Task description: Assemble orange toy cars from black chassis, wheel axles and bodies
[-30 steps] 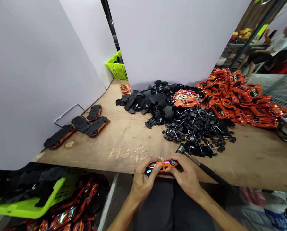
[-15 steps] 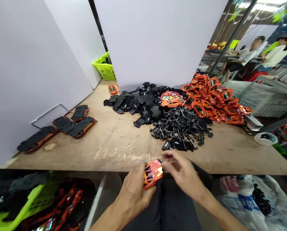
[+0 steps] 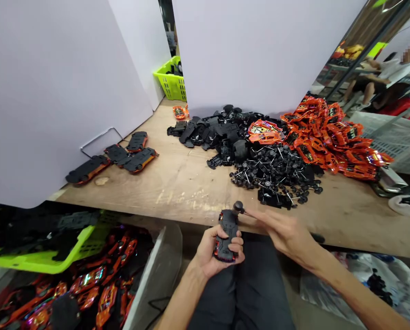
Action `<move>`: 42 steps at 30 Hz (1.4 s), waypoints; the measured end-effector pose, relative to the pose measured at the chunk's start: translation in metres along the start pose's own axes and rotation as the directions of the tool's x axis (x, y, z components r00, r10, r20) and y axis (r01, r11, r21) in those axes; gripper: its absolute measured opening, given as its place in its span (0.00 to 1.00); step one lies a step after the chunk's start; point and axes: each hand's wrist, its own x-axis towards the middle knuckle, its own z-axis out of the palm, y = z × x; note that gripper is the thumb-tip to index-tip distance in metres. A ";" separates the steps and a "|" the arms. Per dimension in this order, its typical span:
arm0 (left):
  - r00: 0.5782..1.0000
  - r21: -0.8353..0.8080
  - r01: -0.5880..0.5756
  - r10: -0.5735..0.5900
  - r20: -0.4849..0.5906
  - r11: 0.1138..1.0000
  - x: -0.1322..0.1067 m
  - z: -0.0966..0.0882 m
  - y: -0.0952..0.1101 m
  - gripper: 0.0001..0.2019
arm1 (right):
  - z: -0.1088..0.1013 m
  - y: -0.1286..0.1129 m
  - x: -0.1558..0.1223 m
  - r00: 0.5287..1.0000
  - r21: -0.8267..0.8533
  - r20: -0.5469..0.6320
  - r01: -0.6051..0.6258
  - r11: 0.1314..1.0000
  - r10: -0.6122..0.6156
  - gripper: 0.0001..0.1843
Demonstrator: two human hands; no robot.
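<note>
A small orange toy car [image 3: 228, 238] with a black plastic chassis is held upside down in the left hand [image 3: 210, 255], wrapped by the curled fingers and thumb above the person's lap. The right hand [image 3: 283, 233] is stretched toward it with the fingers nearly straight. A black plastic wheel on a thin metal axle [image 3: 238, 207] appears to be pinched narrowly at those fingertips, with the wheel just beside the upper end of the car.

Beyond the hands, a rough plywood workbench [image 3: 191, 197] is spread with a heap of black wheels on metal axles [image 3: 273, 174], a heap of black plastic chassis [image 3: 205, 140] and a heap of shiny orange car bodies [image 3: 328, 142]. Four black chassis fitted to orange bodies [image 3: 118, 156] are laid out at the left, before white partition boards [image 3: 63, 91]. A lime-green plastic basket [image 3: 88, 240] holding black chassis is seen below the bench edge at the left, with more orange car bodies [image 3: 88, 280] beside it. A second lime-green basket [image 3: 170, 82] stands at the far end. A seated co-worker [image 3: 386, 75] is seen at the upper right.
</note>
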 end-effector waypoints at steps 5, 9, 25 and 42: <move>0.996 -0.063 0.086 -0.085 0.011 0.994 -0.003 0.002 0.006 0.17 | 0.009 -0.003 0.017 0.995 -0.017 -0.045 0.088 0.996 -0.089 0.31; 0.993 -0.054 0.115 -0.113 0.041 0.992 -0.001 -0.003 0.011 0.16 | 0.012 0.004 0.012 0.993 -0.090 -0.020 0.114 0.989 -0.116 0.32; 0.990 -0.070 0.141 -0.140 0.017 0.988 -0.006 0.004 0.015 0.15 | 0.024 0.018 0.015 0.996 0.005 -0.091 -0.001 1.000 0.002 0.31; 0.667 0.709 -0.541 0.745 0.033 0.453 -0.026 0.007 -0.012 0.27 | 0.060 -0.009 0.015 0.930 0.420 -0.287 -0.093 0.903 0.229 0.23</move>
